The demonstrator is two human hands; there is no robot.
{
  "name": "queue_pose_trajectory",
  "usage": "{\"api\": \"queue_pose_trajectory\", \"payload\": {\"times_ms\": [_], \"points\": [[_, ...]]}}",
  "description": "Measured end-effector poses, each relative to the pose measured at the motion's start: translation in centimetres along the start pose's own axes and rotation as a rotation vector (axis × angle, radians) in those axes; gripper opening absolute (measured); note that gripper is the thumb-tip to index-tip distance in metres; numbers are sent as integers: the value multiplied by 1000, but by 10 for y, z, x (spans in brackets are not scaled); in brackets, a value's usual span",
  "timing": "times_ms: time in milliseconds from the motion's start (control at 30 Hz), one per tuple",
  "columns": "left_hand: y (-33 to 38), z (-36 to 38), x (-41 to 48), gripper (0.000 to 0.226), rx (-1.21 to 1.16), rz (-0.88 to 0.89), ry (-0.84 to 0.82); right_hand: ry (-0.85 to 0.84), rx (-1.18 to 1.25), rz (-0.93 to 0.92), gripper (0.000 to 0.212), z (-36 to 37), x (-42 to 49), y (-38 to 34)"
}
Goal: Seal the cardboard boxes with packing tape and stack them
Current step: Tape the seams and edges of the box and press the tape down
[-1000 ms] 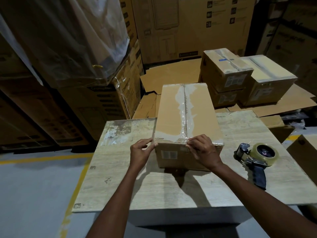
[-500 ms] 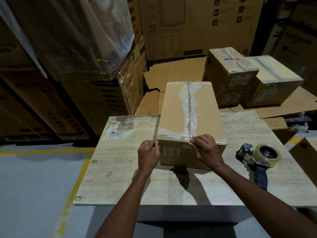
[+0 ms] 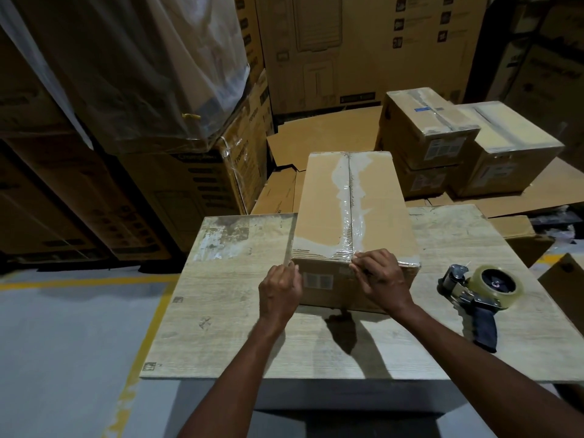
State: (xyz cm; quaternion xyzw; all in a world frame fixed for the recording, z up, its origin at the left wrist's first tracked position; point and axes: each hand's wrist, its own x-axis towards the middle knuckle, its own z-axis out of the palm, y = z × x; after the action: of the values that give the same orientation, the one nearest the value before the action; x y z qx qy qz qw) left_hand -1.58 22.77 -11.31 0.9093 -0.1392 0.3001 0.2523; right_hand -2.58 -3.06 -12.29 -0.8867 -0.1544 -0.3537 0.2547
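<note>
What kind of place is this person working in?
Most likely a warehouse packing area: tall stacks of printed cartons, a yellow floor line, and a tape dispenser beside a taped box on the worktable.

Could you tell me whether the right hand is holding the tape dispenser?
No, the tape dispenser lies untouched on the table, while the right hand rests on the near top edge of the box.

My box (image 3: pixel 319 200): matt brown cardboard | seam tape (image 3: pixel 347 197): glossy, wrinkled clear film | table (image 3: pixel 227 327): pale wood grain, scuffed matt | dispenser (image 3: pixel 474 298): metal frame, shiny tape roll | upper left wrap (image 3: pixel 151 74): glossy plastic
</note>
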Motion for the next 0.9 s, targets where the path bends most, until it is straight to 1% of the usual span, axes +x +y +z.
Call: {"api": "queue_pose_trajectory", "payload": {"times_ms": [67,167,233,367,433,500,600,767,833,900], "points": [[-11,-3,4,15,-66,-24,10,-6,-2,2,17,1,0,1],[-32,-8,12,12,-113,6,13,-6,2,6,15,1,0,0],[-45,-12,20,26,-103,69,-36,-4,2,7,15,0,0,-1],[-61,-9,36,57,-97,251,-169,1,3,9,15,0,-1,-2],[-62,-5,43,65,-97,316,-219,4,3,5,14,-1,0,-2],[-58,-4,43,70,-104,316,-226,8,6,0,13,-1,0,-1],[-52,-3,38,68,-137,289,-217,11,2,-2,11,-1,0,-1],[-56,-3,33,61,-116,344,-263,-1,-28,33,11,0,2,-6],[-55,-5,33,56,-131,380,-280,10,-44,40,14,-1,4,-12],[-53,-5,36,57,-130,428,-312,10,-48,11,23,2,8,-22]]}}
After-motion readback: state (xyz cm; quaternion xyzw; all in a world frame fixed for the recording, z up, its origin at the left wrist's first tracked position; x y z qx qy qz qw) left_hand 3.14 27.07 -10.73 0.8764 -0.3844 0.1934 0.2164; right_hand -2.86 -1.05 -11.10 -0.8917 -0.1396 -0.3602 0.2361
